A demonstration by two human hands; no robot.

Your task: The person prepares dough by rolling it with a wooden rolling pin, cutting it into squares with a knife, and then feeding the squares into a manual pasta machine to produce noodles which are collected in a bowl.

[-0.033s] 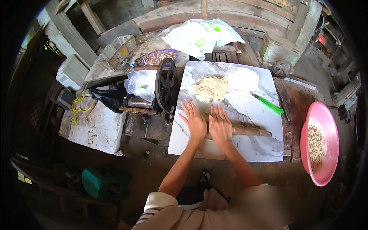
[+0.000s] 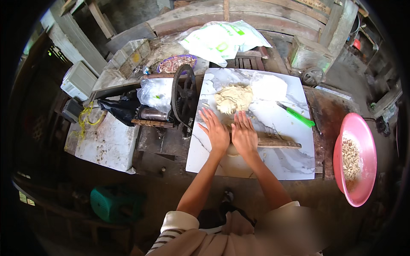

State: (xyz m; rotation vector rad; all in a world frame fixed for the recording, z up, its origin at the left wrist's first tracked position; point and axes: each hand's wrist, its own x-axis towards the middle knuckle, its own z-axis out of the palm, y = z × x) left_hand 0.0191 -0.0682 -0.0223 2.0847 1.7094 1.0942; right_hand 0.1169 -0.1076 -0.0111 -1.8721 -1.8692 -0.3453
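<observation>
My left hand (image 2: 215, 133) lies palm down with its fingers spread, near the left end of a wooden rolling pin (image 2: 279, 143). Flat on the pin's middle rests my right hand (image 2: 244, 134), fingers stretched out. A bit of thin, flattened dough (image 2: 232, 151) shows between my wrists; the rest is hidden under my hands. All of this is on a white marble-patterned board (image 2: 273, 166). Just beyond my fingertips sits a lump of pale dough (image 2: 234, 98). White flour in a clear plastic bag (image 2: 268, 87) lies to its right, beside a green-handled knife (image 2: 300, 116).
A pink basin (image 2: 368, 164) with small pale dough pieces stands at the right. Left of the board is a machine with a dark spoked wheel (image 2: 183, 94). Behind lie a white-green sack (image 2: 224, 40) and a purple-rimmed tray (image 2: 177, 64). A green stool (image 2: 104, 204) stands lower left.
The right end of the rolling pin sits slightly farther from me. My hands stay flat in nearly the same place, and the whole view has shifted a little.
</observation>
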